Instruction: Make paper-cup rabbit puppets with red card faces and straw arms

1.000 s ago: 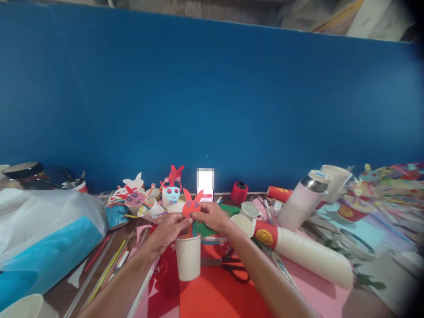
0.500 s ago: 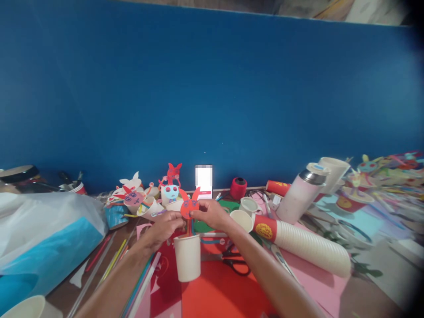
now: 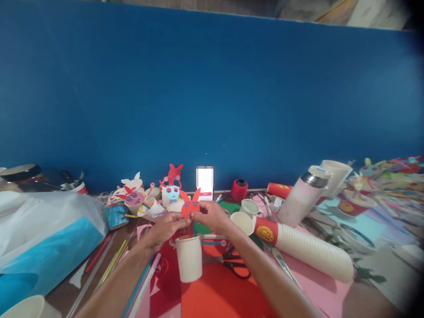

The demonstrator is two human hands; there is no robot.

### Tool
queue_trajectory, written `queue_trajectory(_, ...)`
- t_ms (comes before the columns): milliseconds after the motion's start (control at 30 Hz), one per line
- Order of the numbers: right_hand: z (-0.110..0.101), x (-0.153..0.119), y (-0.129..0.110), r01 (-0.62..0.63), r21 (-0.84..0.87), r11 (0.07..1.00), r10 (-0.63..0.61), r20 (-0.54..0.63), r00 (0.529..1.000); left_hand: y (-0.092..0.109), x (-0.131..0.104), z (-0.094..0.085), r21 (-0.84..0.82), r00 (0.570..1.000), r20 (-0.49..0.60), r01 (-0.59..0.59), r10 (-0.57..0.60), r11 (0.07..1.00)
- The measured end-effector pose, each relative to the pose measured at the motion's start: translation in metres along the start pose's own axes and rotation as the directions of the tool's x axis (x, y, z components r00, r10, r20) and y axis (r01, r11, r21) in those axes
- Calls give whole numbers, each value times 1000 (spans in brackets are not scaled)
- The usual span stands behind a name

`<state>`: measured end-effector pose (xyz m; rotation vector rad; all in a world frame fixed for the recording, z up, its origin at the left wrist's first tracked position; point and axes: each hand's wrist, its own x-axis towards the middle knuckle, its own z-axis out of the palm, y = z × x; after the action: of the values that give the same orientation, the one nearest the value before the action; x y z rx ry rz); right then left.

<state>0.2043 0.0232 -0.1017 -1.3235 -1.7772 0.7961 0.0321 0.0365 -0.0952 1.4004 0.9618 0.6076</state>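
An orange-red paper rabbit puppet (image 3: 190,210), with long ears and a drawn face, stands up from a white paper cup (image 3: 189,260) on a thin stem. My right hand (image 3: 214,217) pinches the rabbit's head at its right side, thumb in front. My left hand (image 3: 169,226) is closed at the lower left of the head, its fingertips at the top of the stem; their exact contact is partly hidden. The cup is upright and slightly tilted, over a sheet of red paper (image 3: 225,291). Neither hand touches the cup.
Black-handled scissors (image 3: 239,269) lie right of the cup. A stack of paper cups (image 3: 311,247) and a bottle (image 3: 303,196) are further right. Behind stand other paper animals (image 3: 171,192) and a lit phone (image 3: 205,181). Straws (image 3: 141,282) and a plastic bag (image 3: 49,234) lie left.
My left fingertips have shifted slightly right, to beneath the rabbit's head. My right hand keeps its pinch. The whole view has shifted a little.
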Motion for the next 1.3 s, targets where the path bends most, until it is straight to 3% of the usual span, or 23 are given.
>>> queue_trajectory(433,1,-3,-6,-2,56,998,0,26,1000,1,2,2,-150,998,10,-63,66,987)
queue_trajectory(733,3,-2,-4,-6,183,983,-4,51,999,4,0,3,-251,999,-18,23,-28,968)
queue_trajectory(1300,7,1,3,-53,344,937,17,107,994,-3,4,1,-323,999,16,43,-40,945)
